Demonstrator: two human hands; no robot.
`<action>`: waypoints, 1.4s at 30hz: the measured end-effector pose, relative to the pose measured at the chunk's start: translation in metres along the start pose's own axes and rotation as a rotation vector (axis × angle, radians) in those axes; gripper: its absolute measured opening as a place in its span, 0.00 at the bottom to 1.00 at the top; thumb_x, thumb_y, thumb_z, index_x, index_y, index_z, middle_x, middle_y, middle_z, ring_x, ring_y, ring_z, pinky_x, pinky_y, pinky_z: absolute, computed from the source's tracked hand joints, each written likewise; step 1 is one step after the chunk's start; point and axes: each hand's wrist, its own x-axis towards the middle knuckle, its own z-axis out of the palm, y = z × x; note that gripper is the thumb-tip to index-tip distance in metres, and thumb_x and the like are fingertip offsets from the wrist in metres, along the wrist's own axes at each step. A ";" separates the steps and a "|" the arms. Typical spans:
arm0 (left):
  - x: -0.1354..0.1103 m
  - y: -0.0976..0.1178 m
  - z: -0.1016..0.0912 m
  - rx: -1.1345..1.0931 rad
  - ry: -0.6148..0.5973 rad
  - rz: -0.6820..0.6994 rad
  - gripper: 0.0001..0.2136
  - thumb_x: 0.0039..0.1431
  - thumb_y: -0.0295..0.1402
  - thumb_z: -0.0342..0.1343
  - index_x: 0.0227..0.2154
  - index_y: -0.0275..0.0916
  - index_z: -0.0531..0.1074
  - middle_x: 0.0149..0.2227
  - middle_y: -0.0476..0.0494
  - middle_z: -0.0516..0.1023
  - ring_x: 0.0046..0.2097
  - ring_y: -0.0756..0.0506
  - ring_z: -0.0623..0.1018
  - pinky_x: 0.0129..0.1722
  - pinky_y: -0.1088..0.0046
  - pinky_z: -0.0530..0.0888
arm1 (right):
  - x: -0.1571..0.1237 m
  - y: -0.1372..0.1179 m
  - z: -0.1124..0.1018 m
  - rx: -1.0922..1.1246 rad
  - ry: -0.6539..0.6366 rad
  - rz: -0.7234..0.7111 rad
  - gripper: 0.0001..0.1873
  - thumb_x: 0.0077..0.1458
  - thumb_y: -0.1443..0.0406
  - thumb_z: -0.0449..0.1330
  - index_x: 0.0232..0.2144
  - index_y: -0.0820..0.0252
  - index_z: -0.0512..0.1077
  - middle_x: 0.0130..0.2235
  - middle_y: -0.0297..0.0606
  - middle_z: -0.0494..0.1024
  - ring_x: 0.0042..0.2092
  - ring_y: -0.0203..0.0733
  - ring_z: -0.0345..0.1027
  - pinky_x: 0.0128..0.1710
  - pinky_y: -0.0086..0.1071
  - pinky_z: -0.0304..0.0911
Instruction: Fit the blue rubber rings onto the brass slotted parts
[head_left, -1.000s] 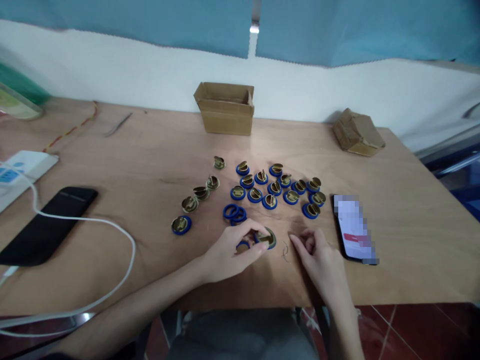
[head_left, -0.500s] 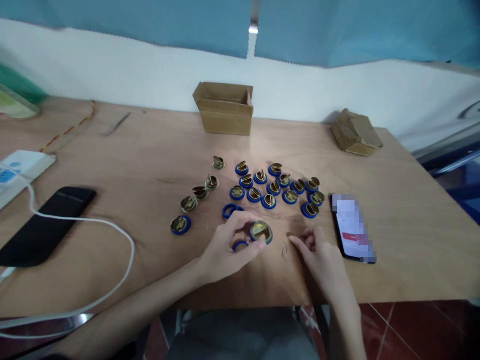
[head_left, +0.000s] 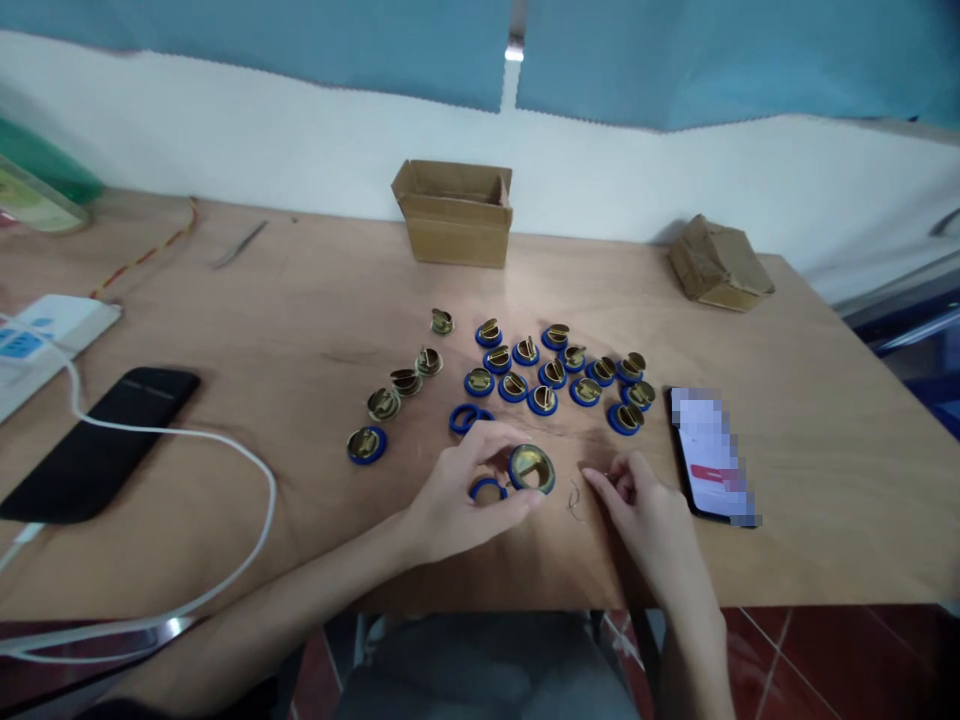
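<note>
Brass cup [head_left: 531,462] towards the worktop's [head_left: 810,540] front edge — left hand's [head_left: 454,505] fingers gripping its rim, right hand's [head_left: 646,510] pinched, contents hidden — probably light, stiff, slick; that rim's the best hold.

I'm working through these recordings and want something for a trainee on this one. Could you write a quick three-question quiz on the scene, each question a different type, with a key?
1. True or false: the left hand holds a round brass-coloured piece.

2. Multiple choice: where does the phone with the lit screen lie?
A) Between the two hands
B) To the right of the right hand
C) To the left of the left hand

3. Fill in the blank: the loose overlapping rings just beyond the left hand are ____ in colour.

Key: 1. True. 2. B. 3. Blue.
</note>
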 end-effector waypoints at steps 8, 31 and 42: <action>0.000 -0.005 0.001 -0.025 0.007 -0.013 0.24 0.53 0.28 0.68 0.51 0.46 0.65 0.46 0.46 0.79 0.43 0.47 0.82 0.36 0.76 0.78 | 0.001 0.001 -0.002 -0.034 -0.043 -0.008 0.31 0.61 0.36 0.47 0.27 0.54 0.64 0.18 0.32 0.68 0.20 0.43 0.66 0.23 0.33 0.54; 0.000 -0.018 0.001 -0.063 -0.009 -0.023 0.25 0.54 0.30 0.70 0.55 0.46 0.73 0.53 0.42 0.73 0.49 0.44 0.81 0.46 0.69 0.84 | 0.049 -0.067 -0.058 -0.004 -0.326 -0.871 0.13 0.71 0.63 0.51 0.33 0.57 0.68 0.30 0.36 0.75 0.31 0.40 0.71 0.30 0.32 0.61; 0.000 -0.009 0.001 -0.049 0.007 -0.203 0.25 0.50 0.32 0.73 0.51 0.41 0.74 0.45 0.44 0.83 0.44 0.44 0.85 0.45 0.71 0.83 | 0.040 -0.055 -0.001 0.471 -0.048 -1.001 0.09 0.60 0.75 0.51 0.34 0.57 0.65 0.25 0.32 0.67 0.25 0.37 0.60 0.25 0.32 0.56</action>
